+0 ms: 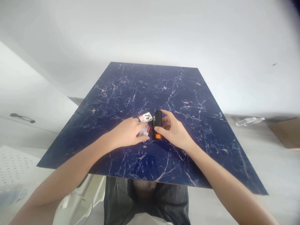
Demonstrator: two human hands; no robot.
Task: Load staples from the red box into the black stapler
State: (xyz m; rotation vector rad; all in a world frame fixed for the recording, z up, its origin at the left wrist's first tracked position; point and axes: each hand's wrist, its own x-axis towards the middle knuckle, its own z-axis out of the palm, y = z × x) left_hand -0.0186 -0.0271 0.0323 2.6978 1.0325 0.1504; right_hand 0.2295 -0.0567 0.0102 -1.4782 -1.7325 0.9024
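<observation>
My right hand (174, 128) is closed around the side of a black stapler (158, 120) with an orange patch at its near end. Its thumb lies across the stapler and the fingers curl behind it. Just to the left, my left hand (130, 132) grips a small white box with a red label (145, 130) between thumb and fingers. A second small white box (145, 117), printed with a dark picture and a bit of red, is beside the left fingertips, left of the stapler. Part of the held box is hidden by the fingers.
All this is on a dark blue marble-patterned table (150, 87). My legs (145, 200) are under its near edge, and a pale chair (79, 200) stands at the lower left. A clear plastic bottle (249, 121) and a cardboard box (286, 132) lie on the right.
</observation>
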